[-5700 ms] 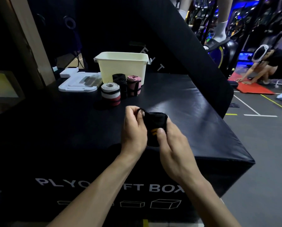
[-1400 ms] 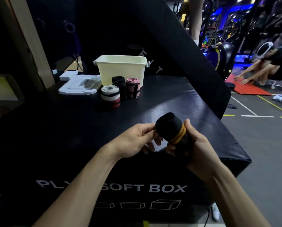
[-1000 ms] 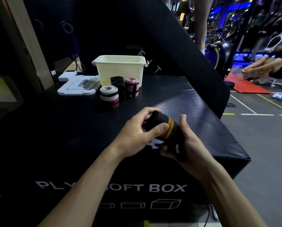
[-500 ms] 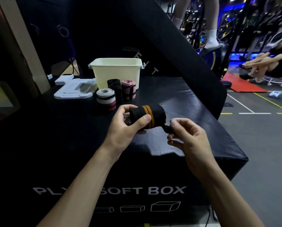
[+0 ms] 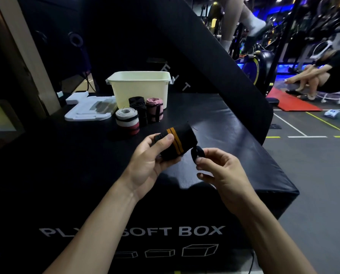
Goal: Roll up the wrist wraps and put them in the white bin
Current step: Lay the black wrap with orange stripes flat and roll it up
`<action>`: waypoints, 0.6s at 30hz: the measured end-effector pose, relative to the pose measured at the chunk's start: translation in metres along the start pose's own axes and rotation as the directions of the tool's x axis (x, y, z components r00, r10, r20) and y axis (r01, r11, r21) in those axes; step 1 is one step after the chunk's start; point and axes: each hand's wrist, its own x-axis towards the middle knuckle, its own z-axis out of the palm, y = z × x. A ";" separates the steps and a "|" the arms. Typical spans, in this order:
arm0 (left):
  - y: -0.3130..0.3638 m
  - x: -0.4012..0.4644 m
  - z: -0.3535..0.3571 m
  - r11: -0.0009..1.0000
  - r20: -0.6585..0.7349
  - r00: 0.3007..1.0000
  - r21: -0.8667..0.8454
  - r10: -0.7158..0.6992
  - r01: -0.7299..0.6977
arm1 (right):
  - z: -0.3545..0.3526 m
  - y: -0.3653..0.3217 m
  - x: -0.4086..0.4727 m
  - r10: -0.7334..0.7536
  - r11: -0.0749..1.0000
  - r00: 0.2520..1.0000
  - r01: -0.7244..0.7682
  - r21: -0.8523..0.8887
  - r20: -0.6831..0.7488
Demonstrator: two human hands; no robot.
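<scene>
My left hand (image 5: 151, 165) grips a rolled black wrist wrap with an orange stripe (image 5: 178, 142) above the black plyo box (image 5: 234, 155). My right hand (image 5: 222, 171) pinches the wrap's black thumb loop (image 5: 197, 153) at the roll's lower right end. Further back stand three rolled wraps: a white, black and red one (image 5: 127, 121), a black one (image 5: 138, 107) and a pink one (image 5: 155, 108). They stand just in front of the white bin (image 5: 139, 86), whose inside is hidden from here.
A white lid-like tray (image 5: 88, 109) lies left of the bin. A slanted black pad (image 5: 214, 62) rises behind the box. The box's right edge drops to the gym floor (image 5: 313, 175). A person crouches on a red mat (image 5: 291, 100) at far right.
The roll passed from my right hand into my left, which turned it stripe-up. My right hand let go of the roll and pinched the loop at its end.
</scene>
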 end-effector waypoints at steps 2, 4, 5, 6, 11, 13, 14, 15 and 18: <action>0.001 -0.001 0.001 0.998 0.028 0.999 -0.050 -0.041 0.042 | 0.000 0.000 0.001 0.003 1.000 1.000 -0.003 -0.017 -0.017; 0.000 -0.002 0.003 0.991 0.039 0.996 -0.105 -0.084 0.088 | -0.001 -0.001 0.002 -0.004 1.000 0.999 0.005 0.030 -0.039; -0.001 -0.002 0.004 0.985 0.034 0.994 -0.134 -0.103 0.107 | -0.001 -0.001 0.002 -0.004 0.998 0.999 0.007 0.059 -0.048; -0.002 -0.002 0.005 0.981 0.024 0.993 -0.157 -0.116 0.119 | -0.002 -0.002 0.002 0.001 0.996 0.999 0.004 0.085 -0.052; -0.005 0.003 0.003 0.973 -0.022 0.991 -0.191 -0.133 0.127 | -0.003 -0.005 0.005 0.079 0.963 0.997 -0.071 0.260 -0.020; -0.006 0.004 0.001 0.970 -0.026 0.988 -0.195 -0.150 0.142 | -0.004 -0.006 0.007 0.117 0.912 0.993 -0.109 0.395 0.004; -0.006 0.004 0.001 0.969 -0.027 0.987 -0.198 -0.159 0.150 | -0.005 -0.007 0.008 0.130 0.881 0.991 -0.127 0.457 0.023; -0.007 0.004 0.000 0.966 -0.030 0.985 -0.204 -0.167 0.158 | -0.006 -0.007 0.009 0.139 0.848 0.989 -0.145 0.509 0.051; -0.010 0.004 0.002 0.956 -0.040 0.982 -0.241 -0.185 0.170 | -0.004 -0.010 0.007 0.123 0.773 0.979 -0.196 0.603 0.161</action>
